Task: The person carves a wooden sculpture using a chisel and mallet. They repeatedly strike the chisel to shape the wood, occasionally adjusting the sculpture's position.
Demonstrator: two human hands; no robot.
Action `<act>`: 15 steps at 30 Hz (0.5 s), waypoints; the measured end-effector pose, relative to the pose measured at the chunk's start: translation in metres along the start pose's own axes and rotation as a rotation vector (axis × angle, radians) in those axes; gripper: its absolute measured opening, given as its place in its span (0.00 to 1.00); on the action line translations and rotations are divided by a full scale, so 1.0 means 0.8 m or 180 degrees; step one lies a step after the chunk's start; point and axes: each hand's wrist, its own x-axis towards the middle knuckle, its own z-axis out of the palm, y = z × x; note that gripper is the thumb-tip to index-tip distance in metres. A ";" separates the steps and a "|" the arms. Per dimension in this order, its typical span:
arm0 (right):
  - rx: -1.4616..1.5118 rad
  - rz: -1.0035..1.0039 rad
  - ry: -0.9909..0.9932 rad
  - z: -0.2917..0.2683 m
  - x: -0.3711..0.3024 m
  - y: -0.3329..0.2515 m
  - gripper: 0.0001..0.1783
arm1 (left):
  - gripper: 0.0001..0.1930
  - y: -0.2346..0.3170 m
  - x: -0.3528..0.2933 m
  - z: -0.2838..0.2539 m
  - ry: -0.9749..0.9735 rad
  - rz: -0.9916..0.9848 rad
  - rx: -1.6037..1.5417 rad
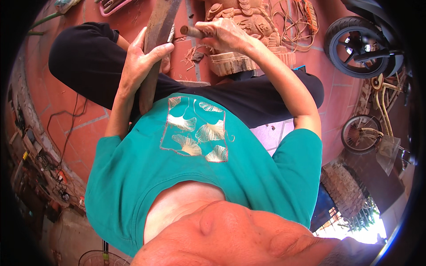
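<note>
My left hand is wrapped around a long dark piece of wood, its thumb stretched across to the right side. The lower end of that wood rests against my shirt; its upper end leaves the picture. A small pale patterned thing shows just above the thumb, too little to name. In my closed right hand is a round wooden handle, its blunt end pointing left toward the wood. The rest of it is hidden by the fingers. Close beyond this hand stands a wood carving on a rough wooden base.
Wood shavings lie on the red tiled floor between my crossed legs. Tangled cable and an orange power strip lie right of the carving. A motorbike wheel and a bicycle stand at right. Another cable runs at left.
</note>
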 end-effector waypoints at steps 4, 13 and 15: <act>-0.0111 0.0090 0.0104 0.003 0.012 0.006 0.17 | 0.27 -0.010 -0.001 -0.002 -0.0130 -0.0096 0.0156; -0.0280 0.0402 -0.0193 -0.003 0.015 0.001 0.27 | 0.25 -0.005 -0.002 -0.005 -0.0127 0.0114 0.0068; -0.0397 0.0385 -0.0256 -0.003 0.017 0.002 0.29 | 0.24 -0.006 0.000 -0.010 -0.0030 0.0070 -0.0217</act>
